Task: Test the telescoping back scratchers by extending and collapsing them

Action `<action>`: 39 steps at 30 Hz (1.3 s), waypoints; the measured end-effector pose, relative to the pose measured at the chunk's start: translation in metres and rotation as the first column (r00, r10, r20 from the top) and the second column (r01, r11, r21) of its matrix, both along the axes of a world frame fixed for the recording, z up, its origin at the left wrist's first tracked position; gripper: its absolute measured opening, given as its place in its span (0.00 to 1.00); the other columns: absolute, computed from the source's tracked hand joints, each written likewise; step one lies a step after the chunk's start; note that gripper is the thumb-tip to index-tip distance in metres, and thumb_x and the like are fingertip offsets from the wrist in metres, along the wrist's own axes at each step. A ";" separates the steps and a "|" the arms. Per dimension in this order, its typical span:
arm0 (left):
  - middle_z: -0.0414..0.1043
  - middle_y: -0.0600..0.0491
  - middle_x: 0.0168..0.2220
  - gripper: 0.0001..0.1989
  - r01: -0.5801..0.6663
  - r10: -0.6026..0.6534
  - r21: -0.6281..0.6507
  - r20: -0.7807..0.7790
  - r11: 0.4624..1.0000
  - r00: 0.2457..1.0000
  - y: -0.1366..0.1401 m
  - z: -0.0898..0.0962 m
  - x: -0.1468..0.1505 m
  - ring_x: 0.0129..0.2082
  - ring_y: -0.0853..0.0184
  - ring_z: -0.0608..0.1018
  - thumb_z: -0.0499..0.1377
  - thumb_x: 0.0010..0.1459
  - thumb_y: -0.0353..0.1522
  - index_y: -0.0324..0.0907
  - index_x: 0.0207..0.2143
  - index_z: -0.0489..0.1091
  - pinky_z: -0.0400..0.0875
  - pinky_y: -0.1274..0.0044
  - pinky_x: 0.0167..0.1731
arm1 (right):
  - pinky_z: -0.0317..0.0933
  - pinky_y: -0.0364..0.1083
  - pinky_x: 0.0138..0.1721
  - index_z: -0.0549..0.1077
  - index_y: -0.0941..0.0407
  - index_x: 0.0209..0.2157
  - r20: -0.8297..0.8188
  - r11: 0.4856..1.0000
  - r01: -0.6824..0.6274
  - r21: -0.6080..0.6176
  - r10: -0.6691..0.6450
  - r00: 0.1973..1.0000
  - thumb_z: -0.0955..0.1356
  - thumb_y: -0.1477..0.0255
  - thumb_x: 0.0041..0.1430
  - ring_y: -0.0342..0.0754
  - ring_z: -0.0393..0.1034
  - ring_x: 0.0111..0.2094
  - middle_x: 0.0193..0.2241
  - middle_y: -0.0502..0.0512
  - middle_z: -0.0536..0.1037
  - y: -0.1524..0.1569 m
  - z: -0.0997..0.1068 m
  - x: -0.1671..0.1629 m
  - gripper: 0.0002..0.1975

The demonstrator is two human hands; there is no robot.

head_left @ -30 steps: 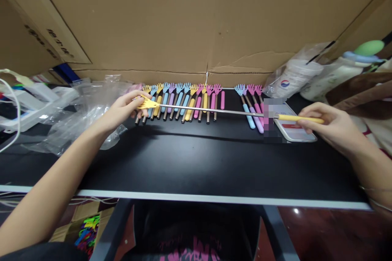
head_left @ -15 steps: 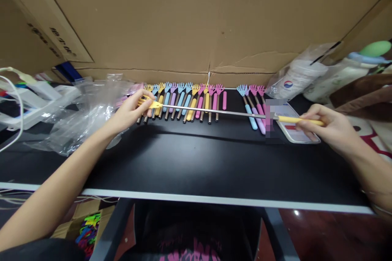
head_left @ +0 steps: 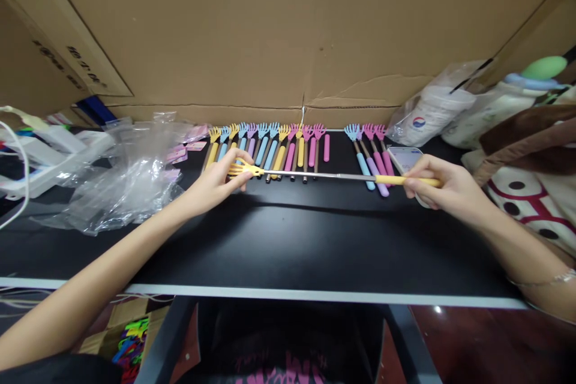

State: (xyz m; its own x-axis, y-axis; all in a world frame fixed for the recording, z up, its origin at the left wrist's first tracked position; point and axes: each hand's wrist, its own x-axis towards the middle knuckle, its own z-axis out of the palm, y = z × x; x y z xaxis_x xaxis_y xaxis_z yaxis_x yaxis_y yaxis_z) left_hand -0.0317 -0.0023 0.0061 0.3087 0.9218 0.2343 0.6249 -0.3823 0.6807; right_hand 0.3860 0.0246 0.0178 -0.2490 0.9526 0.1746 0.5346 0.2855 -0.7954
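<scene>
Backscratcher spans mid-frame, left hand pinching its yellow claw, right hand gripping its handle. Uneven push might bend the thin rod, I reckon; slack grip might drop it.

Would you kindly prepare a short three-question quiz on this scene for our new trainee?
1. Fill in the blank: the left hand holds the yellow back scratcher by its ____.
2. True or false: the right hand is empty.
3. Multiple choice: on which side of the laid-out back scratchers does the clear plastic packaging lie, as the person sees it? (a) left (b) right

Key:
1. Clawed head.
2. False; the right hand grips the yellow handle.
3. (a) left.
</scene>
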 end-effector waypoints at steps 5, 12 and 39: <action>0.70 0.58 0.24 0.13 0.026 -0.026 0.007 0.003 1.000 1.000 -0.002 0.004 0.007 0.25 0.69 0.73 0.52 0.63 0.41 0.43 0.43 0.59 0.64 0.77 0.31 | 0.47 0.39 0.12 0.64 0.55 0.29 0.003 0.998 -0.030 -0.057 0.030 1.000 0.70 0.55 0.51 0.35 0.54 0.11 0.18 0.49 0.72 -0.004 0.004 -0.008 0.19; 0.70 0.58 0.22 0.11 0.093 -0.093 -0.005 -0.031 0.996 0.995 -0.005 0.003 0.038 0.23 0.68 0.74 0.52 0.63 0.40 0.43 0.43 0.60 0.64 0.77 0.29 | 0.46 0.39 0.12 0.65 0.55 0.30 0.050 0.983 -0.170 -0.064 0.173 0.984 0.68 0.55 0.53 0.36 0.54 0.12 0.17 0.47 0.71 -0.005 0.007 -0.050 0.18; 0.65 0.60 0.23 0.11 -0.046 0.043 -0.001 0.356 0.999 0.934 0.020 0.000 0.046 0.21 0.73 0.71 0.58 0.59 0.39 0.42 0.37 0.61 0.64 0.81 0.25 | 0.41 0.44 0.22 0.74 0.52 0.38 0.704 0.720 -0.332 0.609 -0.297 0.645 0.57 0.57 0.65 0.45 0.66 0.21 0.23 0.52 0.76 0.006 0.017 -0.069 0.18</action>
